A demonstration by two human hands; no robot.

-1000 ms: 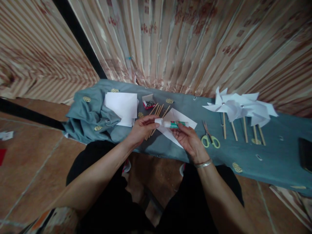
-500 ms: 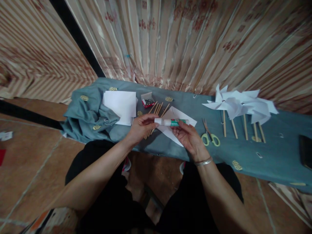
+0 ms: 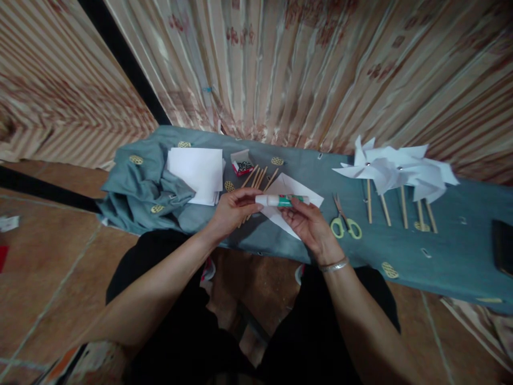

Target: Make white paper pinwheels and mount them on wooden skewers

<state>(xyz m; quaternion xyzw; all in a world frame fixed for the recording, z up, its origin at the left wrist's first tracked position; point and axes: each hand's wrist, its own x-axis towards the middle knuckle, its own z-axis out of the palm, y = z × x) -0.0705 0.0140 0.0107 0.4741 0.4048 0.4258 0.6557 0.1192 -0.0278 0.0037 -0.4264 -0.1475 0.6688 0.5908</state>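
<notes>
A white and green glue stick (image 3: 285,200) lies level between my hands above the cloth. My left hand (image 3: 231,211) pinches the white cap (image 3: 261,200) at its left end. The fingers of my right hand (image 3: 311,229) are closed round the green-labelled end. Beneath them is a cut piece of white paper (image 3: 294,186), partly hidden by the glue stick and my right hand. Several thin wooden sticks (image 3: 258,176) lie behind my left hand, their lower ends partly covered by it. Scissors with green handles (image 3: 345,227) rest to the right of my right hand.
A stack of white paper (image 3: 196,174) lies on the left, with bunched cloth (image 3: 136,184) beside it. An opened small box of metal pins (image 3: 242,163) stands behind the sticks. Several paper pinwheels (image 3: 385,168) lie on the right. A dark object (image 3: 503,248) sits at the far right edge.
Both hands keep their hold on the glue stick and have barely moved. The cap and body look slightly closer together. The whole view has shifted a little.
</notes>
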